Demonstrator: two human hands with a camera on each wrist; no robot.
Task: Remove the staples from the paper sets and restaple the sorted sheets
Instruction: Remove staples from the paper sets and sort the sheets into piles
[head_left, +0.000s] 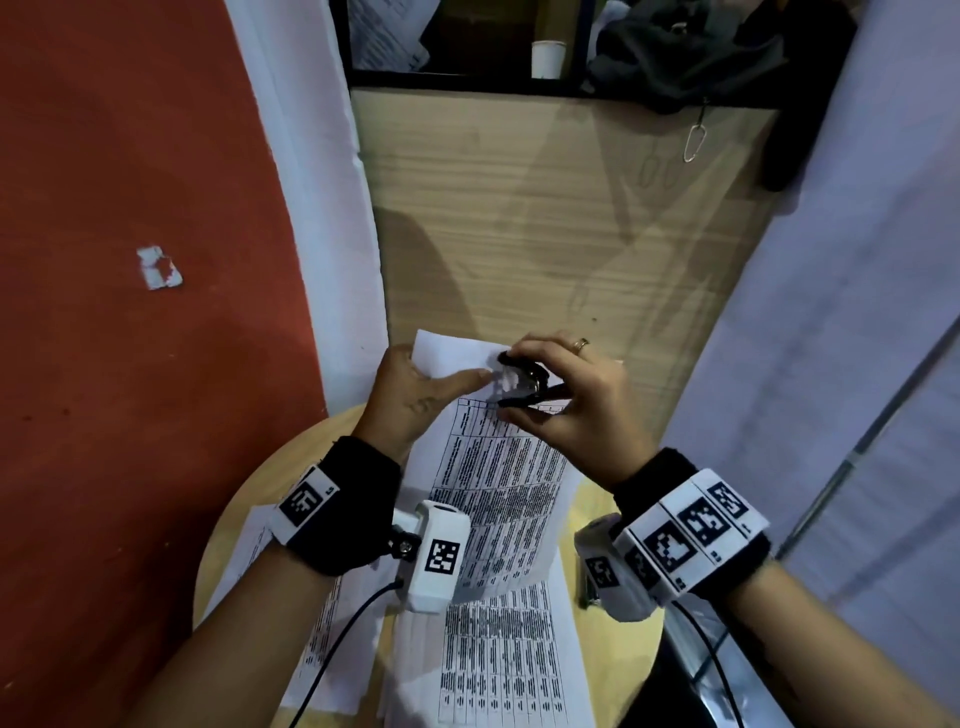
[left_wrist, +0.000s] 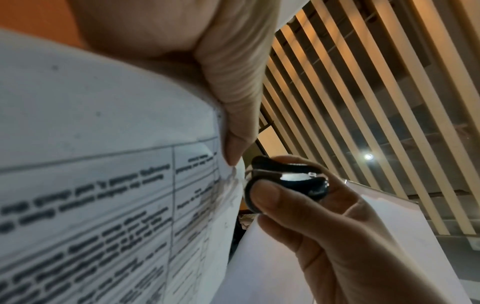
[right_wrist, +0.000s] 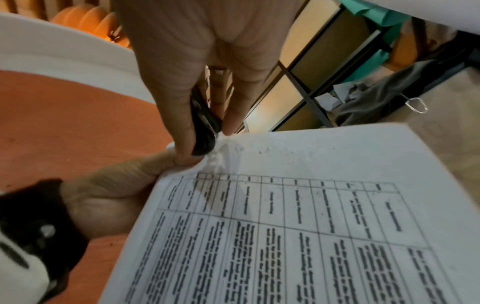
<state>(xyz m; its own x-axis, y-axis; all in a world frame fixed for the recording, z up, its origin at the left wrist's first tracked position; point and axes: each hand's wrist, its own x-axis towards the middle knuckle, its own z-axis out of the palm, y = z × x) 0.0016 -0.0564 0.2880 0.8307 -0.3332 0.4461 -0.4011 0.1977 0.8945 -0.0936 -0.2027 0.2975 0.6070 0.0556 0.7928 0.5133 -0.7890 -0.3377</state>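
Observation:
A stapled paper set (head_left: 498, 478) printed with tables is held up above the round table. My left hand (head_left: 452, 382) grips its top left corner, thumb lying flat on the top sheet. My right hand (head_left: 550, 395) pinches a black staple remover (head_left: 527, 374) whose jaws sit at that crumpled corner. In the left wrist view the staple remover (left_wrist: 285, 181) is squeezed between thumb and fingers, right beside the torn paper edge (left_wrist: 228, 185). In the right wrist view the staple remover (right_wrist: 205, 127) meets the paper set (right_wrist: 311, 205) next to my left thumb (right_wrist: 145, 166). The staple itself is not visible.
More printed sheets (head_left: 498, 665) lie on the round wooden table (head_left: 249, 499). A wooden cabinet panel (head_left: 545, 208) stands ahead, with a paper cup (head_left: 546, 58) and a dark bag (head_left: 685, 52) on its shelf. The red floor (head_left: 130, 364) holds a paper scrap (head_left: 158, 267).

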